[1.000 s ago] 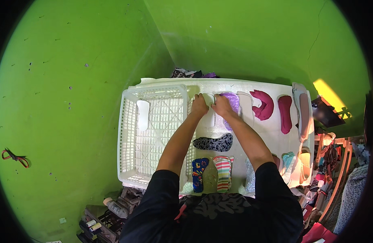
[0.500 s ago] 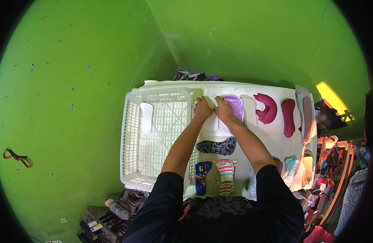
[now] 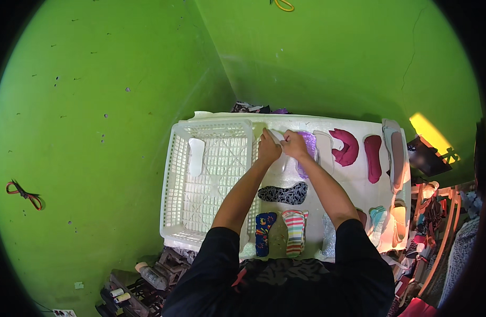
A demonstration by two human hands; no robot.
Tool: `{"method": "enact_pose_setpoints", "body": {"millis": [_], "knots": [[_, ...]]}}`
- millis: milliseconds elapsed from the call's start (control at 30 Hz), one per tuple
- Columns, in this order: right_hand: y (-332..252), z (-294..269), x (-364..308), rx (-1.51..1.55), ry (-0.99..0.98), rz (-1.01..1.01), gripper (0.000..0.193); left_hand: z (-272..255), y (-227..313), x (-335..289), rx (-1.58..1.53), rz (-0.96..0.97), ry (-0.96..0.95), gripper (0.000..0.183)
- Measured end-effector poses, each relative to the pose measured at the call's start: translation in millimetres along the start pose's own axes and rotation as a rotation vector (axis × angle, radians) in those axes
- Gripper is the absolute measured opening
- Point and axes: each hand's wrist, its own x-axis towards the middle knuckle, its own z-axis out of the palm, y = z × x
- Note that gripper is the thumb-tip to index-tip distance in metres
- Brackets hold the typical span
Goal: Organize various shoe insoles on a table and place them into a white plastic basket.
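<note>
Both my hands are over the far middle of the white-covered table, just right of the crate. My left hand (image 3: 269, 148) and my right hand (image 3: 293, 144) pinch the far end of a white insole (image 3: 276, 136) between their fingers. Part of this insole lies behind the fingers. A shiny purple insole-shaped piece (image 3: 309, 143) lies beside my right hand, partly covered by the forearm. A black-and-white patterned insole (image 3: 283, 193) lies crosswise between my forearms. Another white insole (image 3: 196, 157) rests inside the white plastic crate (image 3: 214, 211) on the left.
A beige insole (image 3: 324, 156), a curled maroon piece (image 3: 345, 148) and a straight maroon one (image 3: 373, 158) lie to the right. Nearer me are a blue patterned piece (image 3: 262, 232) and a striped piece (image 3: 295, 232). Stacked soles (image 3: 397, 158) line the table's right edge. Green walls (image 3: 327, 53) stand behind.
My fingers have shifted a little on the white insole, and its far end now looks more tilted. The whole view has moved slightly; the other pieces stay put.
</note>
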Motion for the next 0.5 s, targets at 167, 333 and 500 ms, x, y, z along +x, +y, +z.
{"method": "enact_pose_setpoints", "body": {"millis": [167, 333, 500], "knots": [[-19, -67, -3, 0.69, -0.191, 0.352, 0.016, -25, 30, -16, -0.275, 0.069, -0.032, 0.071], [-42, -117, -8, 0.795, -0.112, 0.355, 0.016, -52, 51, -25, -0.33, 0.202, -0.105, 0.066], [-89, -157, -22, 0.828, -0.095, 0.256, 0.013, -92, 76, -61, -0.595, 0.348, -0.162, 0.064]]}}
